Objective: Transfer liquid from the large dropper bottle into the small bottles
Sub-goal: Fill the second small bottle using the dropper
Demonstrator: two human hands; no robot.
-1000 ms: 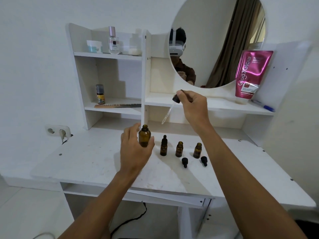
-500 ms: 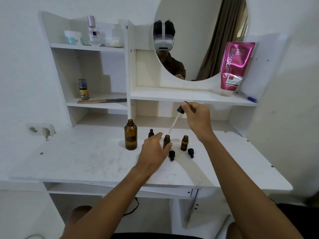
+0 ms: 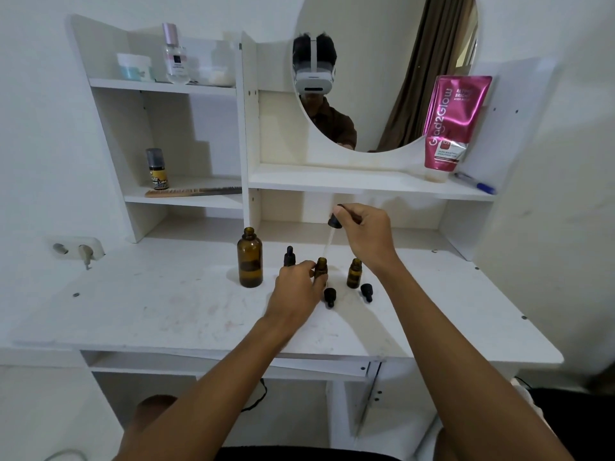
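On the white bench [image 3: 166,304], the open middle small bottle [image 3: 321,266] stands upright, pinched by my left hand [image 3: 298,286]. Above it, the dropper [image 3: 327,244] slants down from my right hand [image 3: 364,232], which pinches its bulb; the tip seems just over the mouth. The large dropper bottle [image 3: 250,261] stands nearby, left.

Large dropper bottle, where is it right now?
In the head view the large dropper bottle stands uncapped on the white desk, left of centre, just left of the capped small bottle and the left hand.
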